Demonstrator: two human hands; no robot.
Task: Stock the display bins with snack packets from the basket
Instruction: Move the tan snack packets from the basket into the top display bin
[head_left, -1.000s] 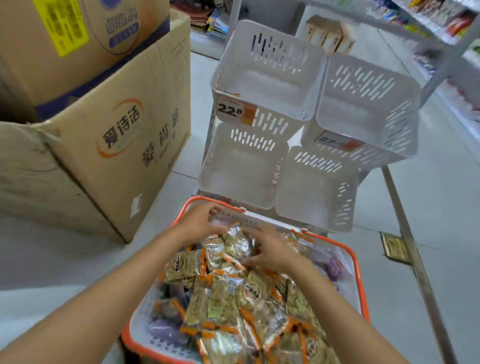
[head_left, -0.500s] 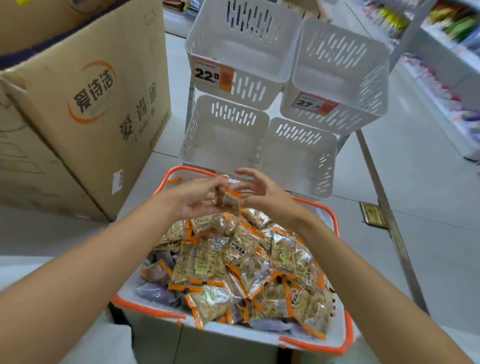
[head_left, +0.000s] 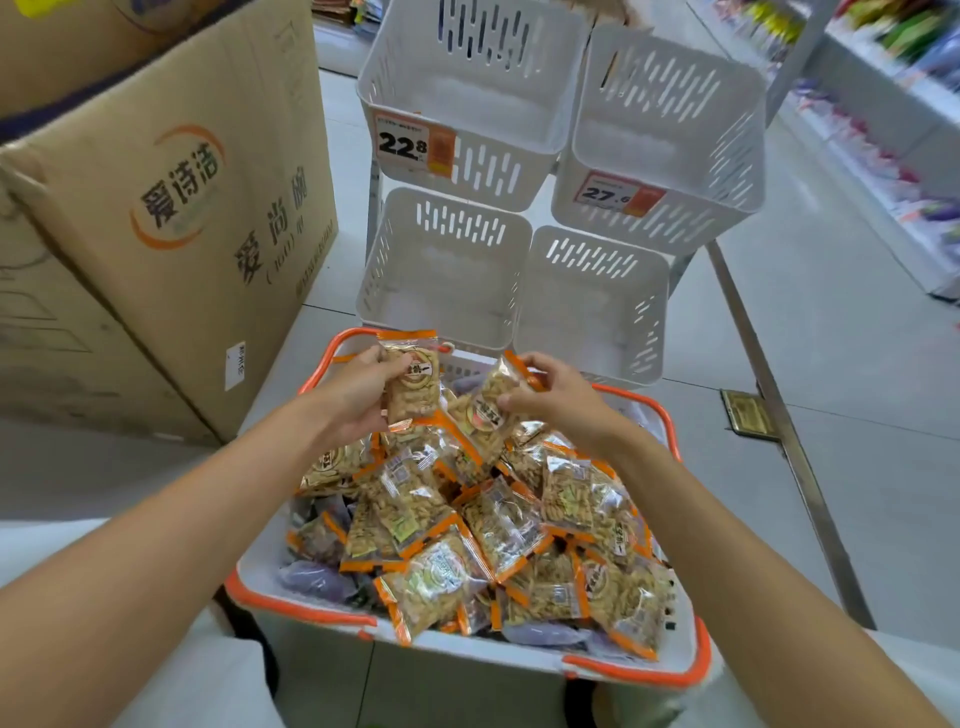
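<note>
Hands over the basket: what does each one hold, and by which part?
The left hand grips one snack packet by its left edge; the right hand pinches a second packet at its upper right corner.

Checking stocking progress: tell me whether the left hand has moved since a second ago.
Yes. The left hand has risen off the pile and now holds a packet upright near the far rim of the basket.

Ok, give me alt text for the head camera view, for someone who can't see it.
A person's left hand and right hand each hold a clear, orange-edged snack packet above a white plastic basket with an orange rim, heaped with similar packets. Four white slotted plastic display bins stand beyond, a brown cardboard box to the left.
</note>
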